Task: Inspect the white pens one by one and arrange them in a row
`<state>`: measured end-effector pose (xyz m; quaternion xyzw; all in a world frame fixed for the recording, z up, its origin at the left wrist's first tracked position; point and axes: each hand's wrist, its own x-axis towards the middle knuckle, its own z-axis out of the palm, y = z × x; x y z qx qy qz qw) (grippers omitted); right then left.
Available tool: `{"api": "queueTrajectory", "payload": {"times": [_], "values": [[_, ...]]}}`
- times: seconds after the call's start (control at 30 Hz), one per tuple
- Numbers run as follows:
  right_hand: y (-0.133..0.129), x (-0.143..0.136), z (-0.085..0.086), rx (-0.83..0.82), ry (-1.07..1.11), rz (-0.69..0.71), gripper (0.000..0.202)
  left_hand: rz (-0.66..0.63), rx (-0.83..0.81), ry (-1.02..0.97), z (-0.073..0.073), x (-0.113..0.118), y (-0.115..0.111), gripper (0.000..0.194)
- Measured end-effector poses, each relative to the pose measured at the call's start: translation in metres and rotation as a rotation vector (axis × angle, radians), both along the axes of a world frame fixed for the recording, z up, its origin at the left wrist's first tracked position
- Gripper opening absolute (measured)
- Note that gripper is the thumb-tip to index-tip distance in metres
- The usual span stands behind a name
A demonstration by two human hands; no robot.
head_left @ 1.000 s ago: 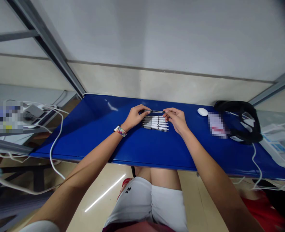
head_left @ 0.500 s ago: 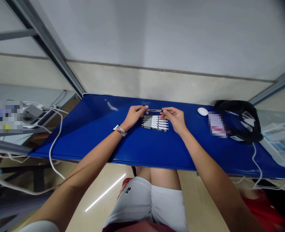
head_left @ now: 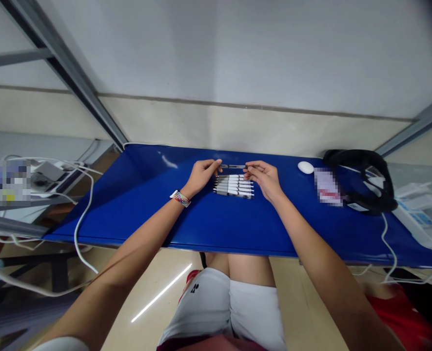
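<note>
A slim pen [head_left: 233, 166] with a clear or grey barrel and dark ends stretches level between my two hands. My left hand [head_left: 204, 174] pinches its left end between thumb and fingers. At the other end, my right hand [head_left: 264, 176] grips it with the fingertips. Just nearer to me, several white pens [head_left: 234, 185] with grey grips and black details lie side by side in a neat stack of rows on the blue table [head_left: 216, 219]. The right fingers hang close over the far right ends of these pens. A patterned band circles my left wrist.
To the right sit a white oval mouse-like object [head_left: 305, 167], a blurred packet [head_left: 327, 187] and a black padded headset-like strap [head_left: 362, 183]. White cables [head_left: 82, 214] run over the table's left edge. Metal frame posts [head_left: 88, 102] rise at both sides, with a wall behind.
Both hands keep hold of the pen, which looks turned slightly, a dark part now showing mid-barrel. The whole view has shifted a little; the row of pens stays put.
</note>
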<state>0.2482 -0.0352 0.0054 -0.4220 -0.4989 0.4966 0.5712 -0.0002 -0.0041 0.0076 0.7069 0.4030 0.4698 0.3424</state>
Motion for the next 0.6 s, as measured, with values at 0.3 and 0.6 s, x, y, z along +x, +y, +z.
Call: {"api": "queueTrajectory", "payload": {"times": [0.3,0.6], "values": [[-0.0001,0.0015,-0.0014,0.012,0.017,-0.005,0.033,-0.050,-0.055,-0.030,-0.0011,-0.0004,-0.0004,0.042],[0.0016,0.0031,-0.0017,0.001,0.015,-0.030,0.035,-0.021,0.053,0.008,-0.0018,-0.0022,0.0024,0.031]]}}
